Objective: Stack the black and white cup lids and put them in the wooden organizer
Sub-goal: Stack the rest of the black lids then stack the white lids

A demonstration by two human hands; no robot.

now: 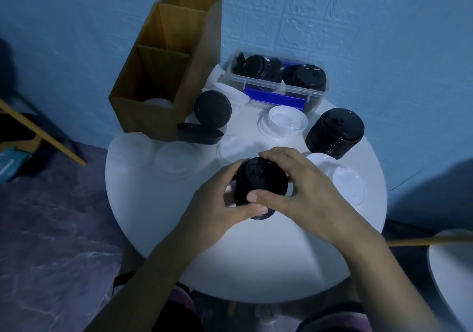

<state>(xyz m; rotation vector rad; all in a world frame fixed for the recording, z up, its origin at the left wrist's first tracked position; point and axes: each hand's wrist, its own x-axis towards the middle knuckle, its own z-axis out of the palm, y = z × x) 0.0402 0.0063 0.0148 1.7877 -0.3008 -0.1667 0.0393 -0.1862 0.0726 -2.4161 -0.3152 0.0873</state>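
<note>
Both my hands grip one stack of black lids (259, 182) over the middle of the round white table (256, 260). My left hand (220, 203) wraps its left side, my right hand (297, 188) covers its top and right side. A taller stack of black lids (335, 132) stands at the right. Two loose black lids (208, 119) lean against the wooden organizer (163, 76) at the back left. White lids lie scattered: one stack (284, 122) in the middle back, others (349, 186) to the right. Something white (156, 102) sits in the organizer's nearest compartment.
A clear plastic box (279, 83) with more black lids and a blue latch stands at the back by the blue wall. Clear lids (176, 160) lie on the table's left. A wooden chair leg (51, 140) is at the left, another white table (453, 265) at the right.
</note>
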